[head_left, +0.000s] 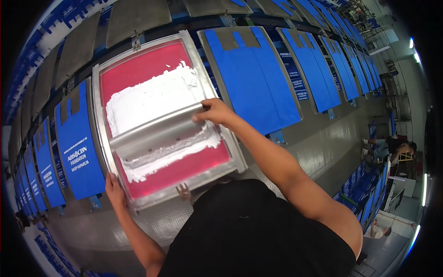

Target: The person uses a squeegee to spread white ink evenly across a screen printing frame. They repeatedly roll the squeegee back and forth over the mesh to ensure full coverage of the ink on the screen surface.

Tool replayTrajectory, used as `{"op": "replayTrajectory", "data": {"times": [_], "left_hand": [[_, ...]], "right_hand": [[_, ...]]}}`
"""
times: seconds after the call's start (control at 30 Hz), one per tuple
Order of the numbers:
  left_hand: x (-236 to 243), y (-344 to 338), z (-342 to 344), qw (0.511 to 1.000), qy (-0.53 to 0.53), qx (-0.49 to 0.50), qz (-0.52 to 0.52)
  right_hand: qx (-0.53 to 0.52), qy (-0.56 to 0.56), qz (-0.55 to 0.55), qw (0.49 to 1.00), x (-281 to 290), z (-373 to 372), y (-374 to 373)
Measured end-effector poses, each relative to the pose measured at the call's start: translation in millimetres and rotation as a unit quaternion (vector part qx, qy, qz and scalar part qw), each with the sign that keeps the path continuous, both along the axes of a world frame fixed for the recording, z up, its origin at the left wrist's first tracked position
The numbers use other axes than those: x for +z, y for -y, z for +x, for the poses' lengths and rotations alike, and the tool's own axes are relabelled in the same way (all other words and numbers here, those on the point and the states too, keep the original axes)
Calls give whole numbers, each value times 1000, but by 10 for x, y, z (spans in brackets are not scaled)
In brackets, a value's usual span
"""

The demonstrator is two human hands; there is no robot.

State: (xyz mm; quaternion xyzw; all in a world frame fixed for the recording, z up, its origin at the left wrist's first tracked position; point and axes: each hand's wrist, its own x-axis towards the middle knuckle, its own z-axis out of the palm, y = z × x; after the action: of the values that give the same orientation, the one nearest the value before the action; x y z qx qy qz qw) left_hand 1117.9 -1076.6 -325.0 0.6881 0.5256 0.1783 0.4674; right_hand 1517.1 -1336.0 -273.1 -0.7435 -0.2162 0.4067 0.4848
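Note:
A metal-framed printing screen with pink-red mesh lies in front of me. Thick white ink covers a broad patch of the mesh, and more is smeared along the lower part. A long metal squeegee rests across the screen, with ink caked along its lower edge. My right hand grips the squeegee at its right end, thumb and fingers closed around the top edge. My left hand is closed on the frame's left side near its lower corner; part of its fingers is hidden by the rail.
To the left lies a blue fabric bag with white print on a board. Plain blue bags on boards run off to the right. Bare grey boards line the far side. A metal clamp stands at the frame's far edge. People are at far right.

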Motion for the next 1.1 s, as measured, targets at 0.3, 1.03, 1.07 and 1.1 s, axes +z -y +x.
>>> {"op": "replayTrajectory", "data": {"times": [0.3,1.03,1.07,1.1], "left_hand": [[-132,2049,2009,993,87,-76,-18],[-302,3138,3205,991,91,22,-96],[-320,3135,3189,990,97,15,-98],[-335,3129,3170,990,103,9,-99]], "right_hand": [[-72,100,-43,992,486,1594,2253],[-21,55,-1,998,-150,2936,3242],[-19,52,2,998,-163,2938,3247],[-17,49,5,999,-175,2929,3260]]}}
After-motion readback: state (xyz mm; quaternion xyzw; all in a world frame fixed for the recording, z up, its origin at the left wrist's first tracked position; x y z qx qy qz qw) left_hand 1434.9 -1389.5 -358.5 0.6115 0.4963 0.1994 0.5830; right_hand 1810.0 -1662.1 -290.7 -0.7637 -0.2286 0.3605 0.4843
